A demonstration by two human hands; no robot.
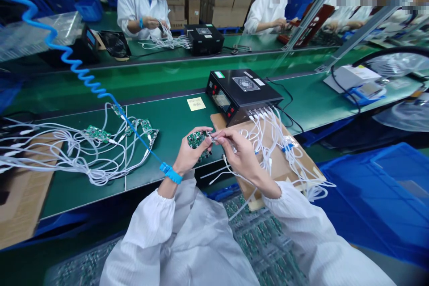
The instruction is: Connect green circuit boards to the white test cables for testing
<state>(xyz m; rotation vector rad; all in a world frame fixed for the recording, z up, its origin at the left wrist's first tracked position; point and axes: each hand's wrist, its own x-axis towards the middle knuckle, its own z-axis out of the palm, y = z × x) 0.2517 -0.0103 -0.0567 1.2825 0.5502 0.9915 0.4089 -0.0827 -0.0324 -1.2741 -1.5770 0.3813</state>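
Note:
Between thumb and fingers, my left hand (191, 154) grips a green circuit board (197, 139) above the bench's front edge. My right hand (239, 152) is pinched at the board's right edge, on what looks like a white cable's plug (214, 139); the fingers partly hide it. A blue wrist strap (170, 173) with a coiled blue cord is on my left wrist. Just beyond my hands stands a black test box (246, 91), with several white cables (264, 129) plugged into its side. More circuit boards (97, 133) with white cables attached lie on the bench to the left.
A cardboard sheet (278, 165) lies under the cables on the right. A yellow note (196, 103) is on the green bench (167, 116). Blue bins (378, 196) stand at the right. Trays of boards (268, 241) are below. Co-workers sit across the bench, near another black box (203, 39).

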